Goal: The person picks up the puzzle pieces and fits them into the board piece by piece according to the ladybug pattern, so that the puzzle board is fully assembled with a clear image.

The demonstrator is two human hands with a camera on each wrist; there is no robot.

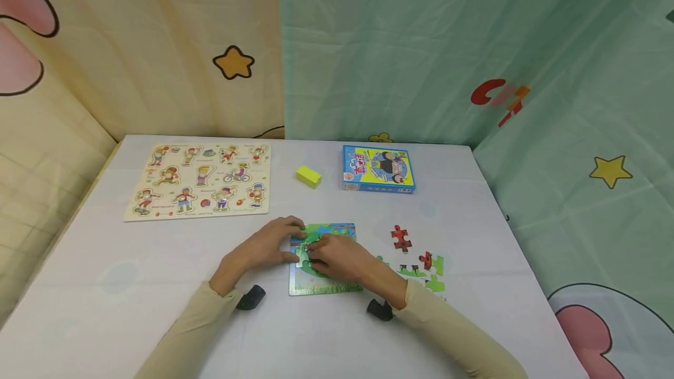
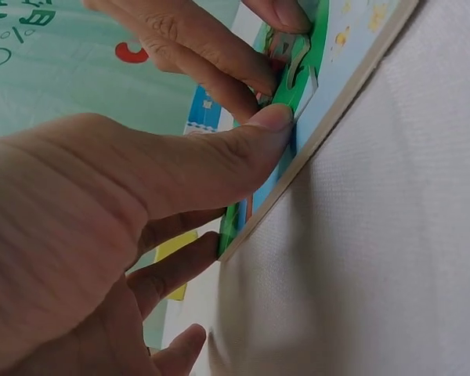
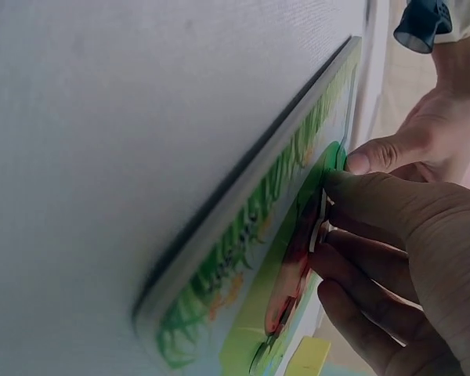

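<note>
At the back left of the white desk (image 1: 121, 309), there's a pale board (image 1: 198, 182) full of little sporting figures! Next along, a yellow block (image 1: 308, 176), and right of that, a blue-edged box (image 1: 378, 169) lying flat! Behind, cream cloth (image 1: 152, 45) sporting an orange star (image 1: 234, 63) meets green cloth (image 1: 379, 45), and a yellow star (image 1: 611, 172) shows far right!

From above the person's side, the head camera looks forward and down over the white cloth-covered worktop (image 1: 295, 338) to the pale green fabric curtain (image 1: 379, 45). Both wrist cameras sit low and close (their pictures tipped sideways), facing inward from opposite sides. All three share the flat green-and-blue rectangular puzzle board (image 1: 321, 284).
</note>
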